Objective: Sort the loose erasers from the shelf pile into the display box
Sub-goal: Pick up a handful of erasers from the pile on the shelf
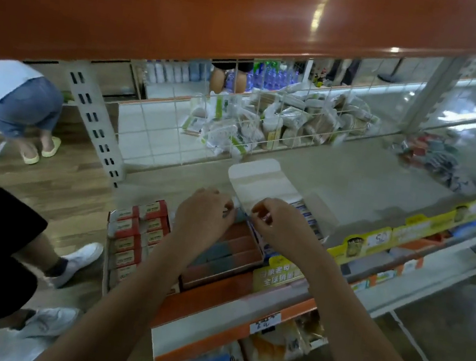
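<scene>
Erasers (pixel 227 249): flat brick-red/grey slabs, cardboard display box (pixel 264 184); left hand (pixel 204 217), right hand (pixel 278 221) curled, grip unclear.

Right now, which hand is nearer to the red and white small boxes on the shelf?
Left. The left hand is just right of the red and white small boxes; the right hand is farther right, over the display box.

floor: we see wood-look planks (pixel 77 204) at left, glossy grey floor (pixel 437 352) at right
shelving: orange top shelf (pixel 195 11), white wire grid back (pixel 239 124), slotted white upright (pixel 96 123)
light: ceiling-lamp glare on the orange shelf
</scene>
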Action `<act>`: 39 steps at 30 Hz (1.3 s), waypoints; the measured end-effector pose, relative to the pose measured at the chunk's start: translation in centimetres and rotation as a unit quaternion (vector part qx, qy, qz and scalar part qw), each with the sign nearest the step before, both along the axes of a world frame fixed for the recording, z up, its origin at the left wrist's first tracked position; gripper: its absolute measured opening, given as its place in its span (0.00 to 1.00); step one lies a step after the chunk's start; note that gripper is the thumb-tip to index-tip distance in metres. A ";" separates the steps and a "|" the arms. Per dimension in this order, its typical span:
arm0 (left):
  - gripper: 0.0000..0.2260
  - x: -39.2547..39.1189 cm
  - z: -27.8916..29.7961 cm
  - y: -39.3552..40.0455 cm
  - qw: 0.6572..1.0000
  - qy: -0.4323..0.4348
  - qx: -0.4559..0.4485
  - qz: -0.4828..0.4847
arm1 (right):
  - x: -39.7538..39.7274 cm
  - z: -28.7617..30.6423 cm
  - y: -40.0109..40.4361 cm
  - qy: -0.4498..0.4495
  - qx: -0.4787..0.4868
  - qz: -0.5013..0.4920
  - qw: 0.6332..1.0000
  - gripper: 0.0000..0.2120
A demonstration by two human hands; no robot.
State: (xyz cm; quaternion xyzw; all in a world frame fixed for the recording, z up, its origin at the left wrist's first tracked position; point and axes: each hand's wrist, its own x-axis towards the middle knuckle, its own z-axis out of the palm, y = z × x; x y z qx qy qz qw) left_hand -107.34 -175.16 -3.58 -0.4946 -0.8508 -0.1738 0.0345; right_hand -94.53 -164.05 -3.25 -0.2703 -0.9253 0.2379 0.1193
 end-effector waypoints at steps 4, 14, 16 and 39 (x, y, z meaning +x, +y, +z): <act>0.10 0.7 2.8 3.3 0.999 0.040 0.020 -0.030 | 2.1 1.1 2.3 -0.003 0.045 -0.036 0.998 0.12; 0.15 12.9 3.2 17.6 0.977 0.073 -0.044 -0.197 | 13.9 2.8 13.8 -0.126 0.138 -0.127 0.974 0.18; 0.16 15.5 2.4 20.7 0.973 0.085 -0.059 -0.206 | 16.6 2.5 16.3 -0.137 0.124 -0.146 0.972 0.18; 0.22 21.8 -0.6 51.2 0.988 0.074 -0.062 -0.124 | 27.9 -1.0 46.0 -0.104 0.092 -0.219 0.966 0.19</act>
